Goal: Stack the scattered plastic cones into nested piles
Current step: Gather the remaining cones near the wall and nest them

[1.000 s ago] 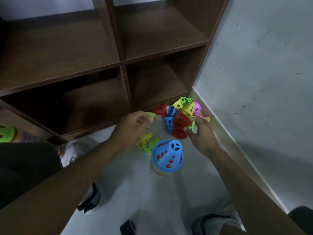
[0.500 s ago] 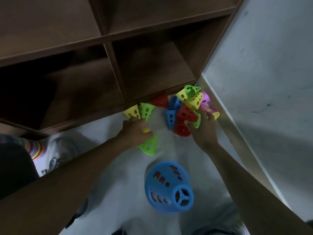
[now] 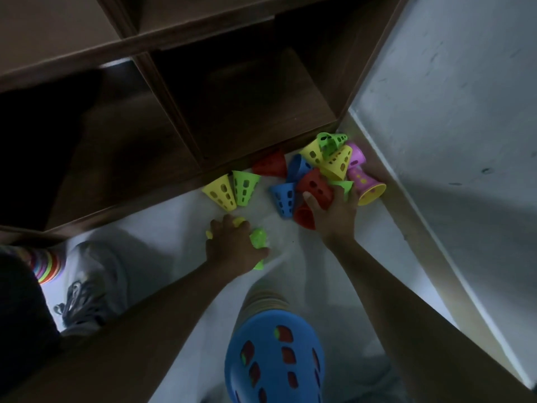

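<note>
Loose perforated plastic cones lie on the pale floor by the shelf's foot. A yellow cone (image 3: 220, 193) and a green cone (image 3: 245, 184) lie side by side. My left hand (image 3: 235, 245) curls over a green cone (image 3: 258, 238) and a yellow cone (image 3: 239, 221), both mostly hidden under it. My right hand (image 3: 334, 210) grips a red cone (image 3: 315, 184) at the heap of red, blue, yellow, green and purple cones (image 3: 334, 161). A nested stack topped by a blue cone (image 3: 274, 362) stands near me.
A dark wooden cubby shelf (image 3: 180, 112) fills the back. A grey wall (image 3: 450, 112) with a skirting board closes the right side. A grey shoe (image 3: 84, 298) and another striped cone stack (image 3: 46, 266) are at the left.
The view has tipped further down, so the blue-topped stack looms larger. My left hand has drawn back over the green and yellow cones. My right hand stays on the red cone.
</note>
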`<state>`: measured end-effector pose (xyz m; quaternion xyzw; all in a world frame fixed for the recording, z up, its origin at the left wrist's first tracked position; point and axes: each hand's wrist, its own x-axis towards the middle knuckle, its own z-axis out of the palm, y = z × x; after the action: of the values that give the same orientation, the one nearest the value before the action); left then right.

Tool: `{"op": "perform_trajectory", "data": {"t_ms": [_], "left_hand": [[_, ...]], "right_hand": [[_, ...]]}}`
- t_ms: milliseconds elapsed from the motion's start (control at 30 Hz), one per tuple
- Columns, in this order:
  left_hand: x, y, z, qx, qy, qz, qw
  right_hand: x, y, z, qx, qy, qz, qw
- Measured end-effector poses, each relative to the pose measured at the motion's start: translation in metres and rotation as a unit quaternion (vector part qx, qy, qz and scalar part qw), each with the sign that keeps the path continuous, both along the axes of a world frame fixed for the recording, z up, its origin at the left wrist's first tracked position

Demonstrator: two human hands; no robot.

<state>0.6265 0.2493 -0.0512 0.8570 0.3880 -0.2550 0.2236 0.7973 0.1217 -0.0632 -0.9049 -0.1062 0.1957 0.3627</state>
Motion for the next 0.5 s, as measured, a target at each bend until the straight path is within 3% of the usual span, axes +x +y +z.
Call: {"op": "perform_trajectory", "data": {"t_ms": [400, 500], "left_hand": [[-0.017, 0.002, -0.005, 0.043, -0.002, 0.009, 0.999], [-0.017, 0.009, 0.004, 0.010, -0.009, 0.049, 0.999]], "right_hand": [[-0.029, 0.029, -0.002, 0.034, 0.004, -0.101, 0.994], [-0.029, 0.031, -0.004, 0.042, 0.018, -0.110, 0.993]]}}
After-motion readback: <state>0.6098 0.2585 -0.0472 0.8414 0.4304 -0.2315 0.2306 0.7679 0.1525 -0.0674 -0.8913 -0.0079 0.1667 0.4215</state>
